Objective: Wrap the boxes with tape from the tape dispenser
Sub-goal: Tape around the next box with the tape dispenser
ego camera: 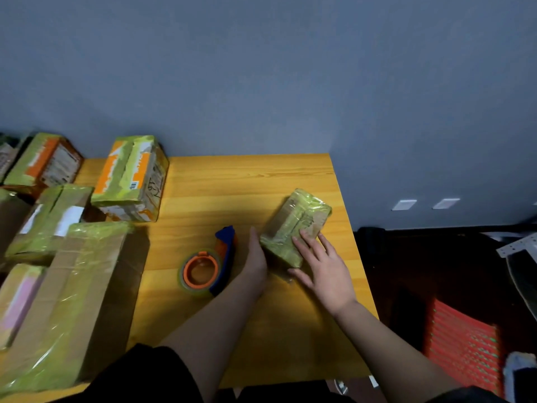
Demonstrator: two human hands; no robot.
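Observation:
A small cardboard box [293, 219] wrapped in yellowish tape lies tilted on the wooden table [247, 181], right of centre. My right hand [322, 266] rests flat on its near top face, fingers spread and straight. My left hand [257, 257] stands on edge with straight fingers against the box's left side. The tape dispenser [209, 266], blue with an orange hub and a clear tape roll, lies on the table just left of my left hand; neither hand touches it.
Several taped boxes crowd the table's left side: a large brown one [66, 301] at the front, an orange-and-white one [130, 178] at the back. The table's right edge is close to the small box. A red crate [462, 344] sits on the dark floor at right.

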